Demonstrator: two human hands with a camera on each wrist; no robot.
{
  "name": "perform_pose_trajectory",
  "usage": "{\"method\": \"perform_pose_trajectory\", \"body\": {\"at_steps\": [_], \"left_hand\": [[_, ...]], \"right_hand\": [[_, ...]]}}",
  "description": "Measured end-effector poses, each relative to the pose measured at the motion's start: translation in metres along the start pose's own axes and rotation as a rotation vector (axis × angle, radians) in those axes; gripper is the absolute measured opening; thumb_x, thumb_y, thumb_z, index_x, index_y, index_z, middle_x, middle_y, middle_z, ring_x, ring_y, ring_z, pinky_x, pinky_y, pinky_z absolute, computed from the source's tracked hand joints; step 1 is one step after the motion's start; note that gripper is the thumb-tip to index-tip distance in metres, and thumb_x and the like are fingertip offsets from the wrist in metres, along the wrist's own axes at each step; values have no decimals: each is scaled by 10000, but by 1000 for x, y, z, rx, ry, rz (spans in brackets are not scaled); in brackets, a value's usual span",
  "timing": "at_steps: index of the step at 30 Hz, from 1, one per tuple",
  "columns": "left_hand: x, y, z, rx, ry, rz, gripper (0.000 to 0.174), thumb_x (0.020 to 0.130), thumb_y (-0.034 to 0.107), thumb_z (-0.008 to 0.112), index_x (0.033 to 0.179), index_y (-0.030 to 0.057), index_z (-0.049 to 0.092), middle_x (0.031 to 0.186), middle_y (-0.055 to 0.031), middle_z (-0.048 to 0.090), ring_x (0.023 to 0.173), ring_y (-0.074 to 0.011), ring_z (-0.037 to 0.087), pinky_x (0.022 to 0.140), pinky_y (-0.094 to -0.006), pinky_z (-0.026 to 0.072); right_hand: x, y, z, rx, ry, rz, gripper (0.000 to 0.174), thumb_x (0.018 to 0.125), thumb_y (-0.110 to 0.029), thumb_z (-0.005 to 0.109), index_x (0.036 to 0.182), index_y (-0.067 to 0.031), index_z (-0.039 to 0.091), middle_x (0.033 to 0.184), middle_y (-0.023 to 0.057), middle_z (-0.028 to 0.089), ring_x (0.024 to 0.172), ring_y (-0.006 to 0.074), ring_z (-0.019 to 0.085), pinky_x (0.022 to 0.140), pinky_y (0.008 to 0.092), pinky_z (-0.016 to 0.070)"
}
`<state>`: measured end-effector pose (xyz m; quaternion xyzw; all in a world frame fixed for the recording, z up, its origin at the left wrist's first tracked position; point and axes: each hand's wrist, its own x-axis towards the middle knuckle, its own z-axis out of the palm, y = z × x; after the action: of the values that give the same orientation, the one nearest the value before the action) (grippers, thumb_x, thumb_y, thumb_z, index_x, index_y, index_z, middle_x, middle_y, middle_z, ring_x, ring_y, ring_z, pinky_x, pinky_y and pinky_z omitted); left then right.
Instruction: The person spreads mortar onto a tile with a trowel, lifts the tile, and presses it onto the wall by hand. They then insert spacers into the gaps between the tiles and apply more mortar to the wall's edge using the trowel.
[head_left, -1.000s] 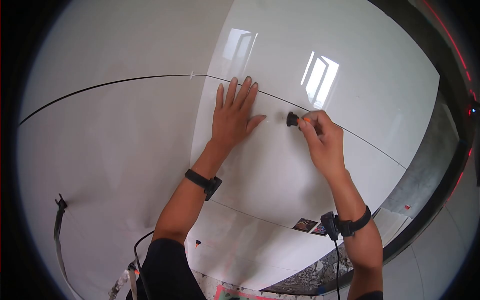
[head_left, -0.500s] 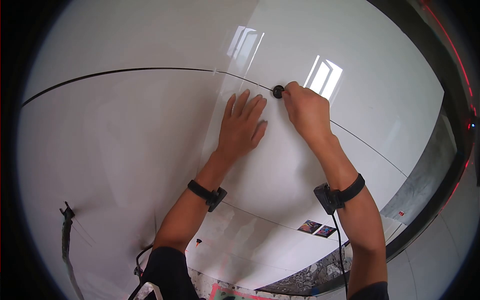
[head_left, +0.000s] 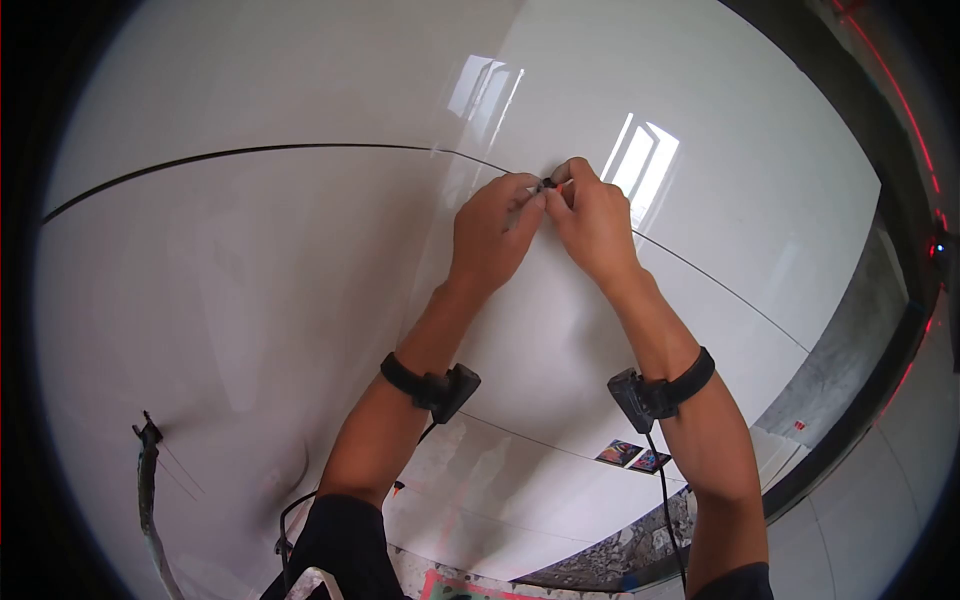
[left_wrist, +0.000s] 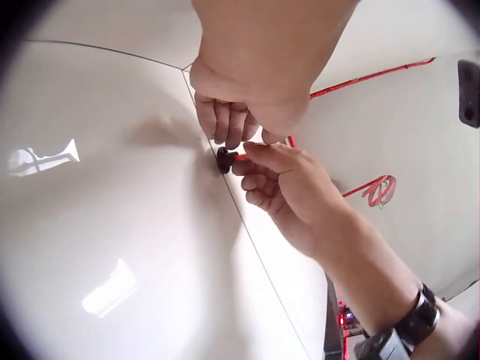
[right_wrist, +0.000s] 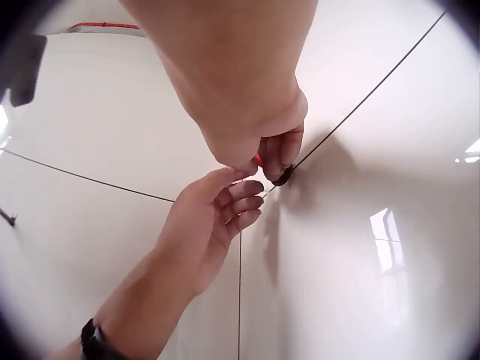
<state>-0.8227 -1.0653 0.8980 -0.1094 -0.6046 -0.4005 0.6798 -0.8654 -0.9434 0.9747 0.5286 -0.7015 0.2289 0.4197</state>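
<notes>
Beside a joint between glossy white wall tiles, my right hand (head_left: 598, 222) pinches a tile leveler, its black round cap (left_wrist: 223, 160) up against the joint and its orange part (left_wrist: 241, 157) between my fingertips. My left hand (head_left: 492, 228) has come in from the other side with bent fingers, and its thumb and fingertips are right by the leveler. In the right wrist view, the left hand's thumb (right_wrist: 225, 177) is near the right fingertips. I cannot tell whether the left fingers pinch anything.
The dark joint (head_left: 720, 285) runs across the wall tiles. Another small black and orange leveler (head_left: 398, 487) is low on the wall. A cable end (head_left: 148, 440) sticks out at left. Two picture cards (head_left: 620, 453) sit at lower right, above rubble (head_left: 630, 550). Both wrists wear cabled cameras.
My right hand carried the leveler up and left to the joint. My left hand, flat with spread fingers before, moved toward it and bent its fingers beside the leveler.
</notes>
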Motion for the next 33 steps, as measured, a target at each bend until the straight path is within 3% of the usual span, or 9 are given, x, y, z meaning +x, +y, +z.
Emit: {"method": "perform_pose_trajectory", "body": {"at_steps": [4, 8, 10, 11, 14, 16, 22, 29, 33], "left_hand": [[18, 12, -4, -134, -241, -185, 268, 920, 170, 639, 1113, -16, 658, 908, -105, 719, 806, -166, 665, 758, -269, 512], [28, 22, -5, 78, -298, -111, 256, 909, 173, 651, 1083, -13, 673, 835, -81, 715, 716, -144, 639, 686, -275, 508], [32, 33, -6, 252, -300, -80, 188, 860, 180, 647, 938, 17, 699, 741, -104, 701, 649, -226, 672, 622, -334, 517], [33, 35, -6, 256, -302, -77, 188, 860, 180, 647, 938, 17, 699, 741, -104, 701, 649, -226, 672, 622, -334, 517], [34, 37, -5, 444, -298, -33, 152, 821, 157, 656, 870, 17, 694, 709, -124, 676, 633, -268, 653, 607, -351, 511], [35, 35, -2, 645, -290, -5, 164, 804, 98, 639, 931, 33, 718, 732, -114, 673, 627, -253, 630, 610, -345, 495], [31, 36, 7, 725, -178, 247, 117, 811, 92, 638, 876, 46, 723, 769, -117, 690, 644, -272, 639, 622, -356, 511], [31, 42, 11, 795, -197, 163, 130, 811, 119, 670, 893, 32, 720, 761, -116, 694, 646, -256, 648, 610, -342, 507], [28, 42, 13, 791, -197, 121, 136, 802, 122, 682, 894, 29, 718, 750, -110, 694, 644, -249, 649, 606, -338, 505]], "right_hand": [[-11, 6, 3, 80, -10, -33, 237, 862, -57, 631, 1040, -16, 480, 749, 181, 659, 708, 379, 659, 640, 435, 520], [-17, 11, 4, 146, 23, -64, 315, 864, -32, 618, 1116, -19, 428, 789, 189, 662, 725, 381, 659, 656, 438, 521], [-20, 11, 3, 245, -16, -9, 367, 869, -14, 603, 1173, -20, 397, 828, 186, 665, 739, 375, 658, 666, 437, 520], [-22, 12, 2, 249, -13, -9, 367, 869, -14, 603, 1173, -20, 397, 828, 186, 665, 739, 375, 658, 666, 437, 520], [-22, 19, -1, 358, -18, 10, 348, 855, 4, 604, 1162, -22, 440, 891, 166, 672, 787, 359, 657, 698, 420, 520], [-15, 27, -5, 189, 79, -127, 297, 839, 0, 622, 1115, -42, 519, 951, 127, 659, 830, 341, 646, 718, 402, 518], [1, 34, 0, 38, 56, -197, 177, 820, -38, 671, 991, -75, 638, 928, 86, 608, 835, 298, 635, 711, 396, 523], [-4, 33, 10, 26, 133, -194, 122, 812, -56, 686, 929, -70, 656, 896, 71, 602, 812, 280, 636, 693, 380, 537], [-7, 25, 11, -168, 95, -38, 96, 812, -91, 698, 882, -70, 637, 886, 66, 617, 800, 276, 644, 657, 384, 530]]}}
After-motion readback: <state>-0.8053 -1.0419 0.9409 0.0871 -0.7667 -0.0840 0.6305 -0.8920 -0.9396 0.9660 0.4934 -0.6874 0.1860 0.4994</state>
